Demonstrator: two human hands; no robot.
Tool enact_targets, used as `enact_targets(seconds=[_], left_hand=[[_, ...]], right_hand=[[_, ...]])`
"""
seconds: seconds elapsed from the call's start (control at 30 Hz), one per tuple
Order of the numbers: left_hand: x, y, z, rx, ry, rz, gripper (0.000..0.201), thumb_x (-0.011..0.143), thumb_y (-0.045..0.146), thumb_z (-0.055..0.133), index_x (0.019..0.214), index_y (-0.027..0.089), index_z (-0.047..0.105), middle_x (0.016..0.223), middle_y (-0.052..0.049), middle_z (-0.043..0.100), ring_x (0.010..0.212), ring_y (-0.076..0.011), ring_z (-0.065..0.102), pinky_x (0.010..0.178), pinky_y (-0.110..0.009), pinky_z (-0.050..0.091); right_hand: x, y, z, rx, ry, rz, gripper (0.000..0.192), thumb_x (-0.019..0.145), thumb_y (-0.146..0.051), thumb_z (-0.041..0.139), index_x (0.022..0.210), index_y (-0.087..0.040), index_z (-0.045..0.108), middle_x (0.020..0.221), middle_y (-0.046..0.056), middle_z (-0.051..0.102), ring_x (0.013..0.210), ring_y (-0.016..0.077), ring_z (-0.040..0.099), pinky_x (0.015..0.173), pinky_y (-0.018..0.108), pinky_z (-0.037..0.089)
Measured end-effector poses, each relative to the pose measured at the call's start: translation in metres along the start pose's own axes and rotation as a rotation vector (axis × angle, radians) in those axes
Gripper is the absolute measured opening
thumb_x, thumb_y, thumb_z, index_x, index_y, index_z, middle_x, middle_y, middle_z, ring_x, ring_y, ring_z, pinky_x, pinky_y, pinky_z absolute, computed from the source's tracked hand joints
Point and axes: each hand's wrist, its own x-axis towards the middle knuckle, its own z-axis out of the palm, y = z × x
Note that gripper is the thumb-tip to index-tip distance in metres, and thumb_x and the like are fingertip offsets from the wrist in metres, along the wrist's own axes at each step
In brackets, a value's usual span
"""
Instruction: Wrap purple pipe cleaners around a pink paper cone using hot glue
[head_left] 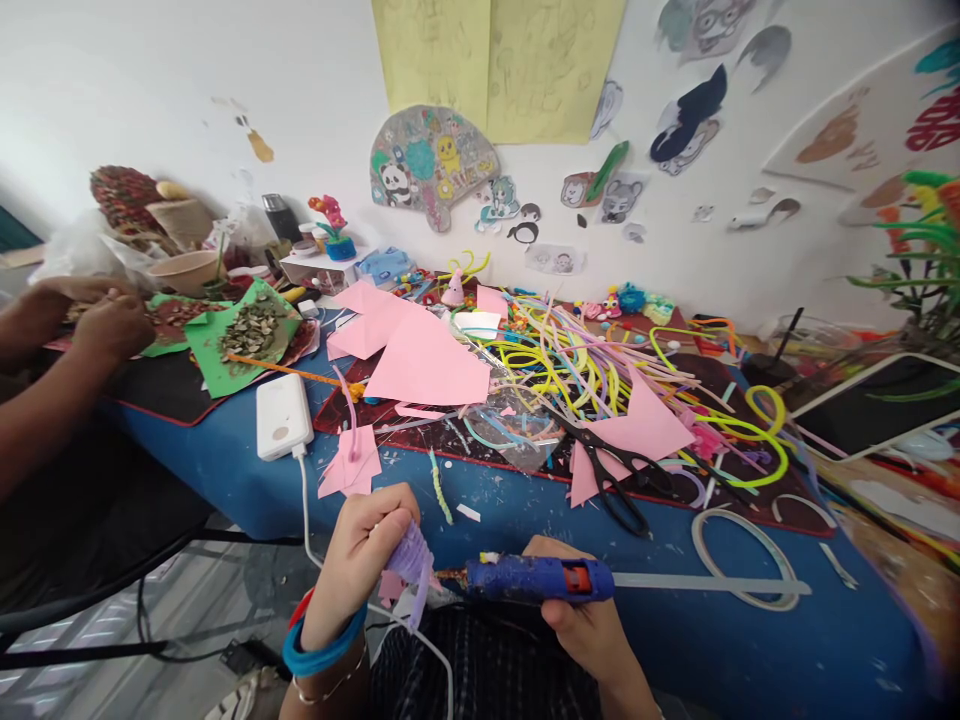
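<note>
My left hand (367, 545) is closed around a purple coiled pipe-cleaner piece (411, 556), with one loose purple end hanging down from it. In my right hand (574, 620) is a blue hot glue gun (532, 578), its fingers wrapped round the handle. A long clear glue stick (697, 582) sticks out of the gun's back end to the right. The gun's nozzle points left and is close to the purple piece; whether they touch I cannot tell. Just beyond my hands lies a short pale green twisted pipe cleaner (441, 488) on the blue tablecloth.
Pink paper sheets (427, 355), a heap of colourful pipe cleaners (555, 345) and black scissors (611, 470) cover the table. A white power bank (283, 418) trails a cable toward my lap. At left, another person's hands (112, 315) work near green paper (217, 345).
</note>
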Motion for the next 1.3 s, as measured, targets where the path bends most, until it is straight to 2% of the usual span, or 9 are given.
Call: enact_targets(seconds=[0.33,0.53,0.77,1.0,1.3], left_hand=[[0.001,0.004,0.001,0.003,0.036,-0.034,0.040,0.096,0.040,0.045,0.061,0.022,0.051,0.053,0.002,0.045,0.049,-0.0143,0.039,0.049,-0.030,0.027],[0.000,0.005,0.002,0.015,0.126,-0.074,0.040,0.095,0.040,0.046,0.060,0.022,0.050,0.053,0.002,0.044,0.049,-0.0141,0.037,0.049,-0.030,0.027],[-0.003,0.005,0.009,0.095,0.211,-0.124,0.041,0.097,0.038,0.044,0.060,0.021,0.049,0.054,0.003,0.042,0.051,-0.0138,0.037,0.051,-0.030,0.027],[-0.001,-0.003,0.010,0.174,0.199,-0.178,0.041,0.096,0.039,0.043,0.059,0.022,0.046,0.054,0.004,0.039,0.053,-0.0142,0.037,0.053,-0.030,0.026],[0.000,-0.005,0.011,0.190,0.220,-0.181,0.041,0.097,0.038,0.043,0.058,0.022,0.041,0.054,0.004,0.037,0.054,-0.0145,0.037,0.053,-0.029,0.026]], right_hand=[[-0.003,0.002,-0.003,-0.012,0.006,0.013,0.057,0.085,-0.074,0.064,0.068,-0.020,0.059,0.066,-0.001,0.052,0.058,0.0154,0.048,0.054,0.028,0.036],[-0.002,0.001,-0.003,-0.035,0.013,-0.012,0.056,0.085,-0.074,0.064,0.068,-0.020,0.060,0.066,-0.001,0.052,0.058,0.0156,0.048,0.053,0.028,0.036],[0.001,-0.005,0.001,-0.192,0.043,-0.086,0.061,0.086,-0.079,0.057,0.070,-0.021,0.062,0.065,0.000,0.056,0.058,0.0173,0.052,0.055,0.030,0.036],[0.004,-0.006,0.002,-0.276,0.046,-0.127,0.061,0.088,-0.079,0.054,0.071,-0.021,0.060,0.064,0.000,0.057,0.055,0.0166,0.053,0.053,0.029,0.037],[0.002,-0.006,0.001,-0.323,0.020,-0.124,0.061,0.089,-0.078,0.052,0.070,-0.021,0.060,0.064,0.000,0.057,0.055,0.0167,0.054,0.053,0.029,0.037]])
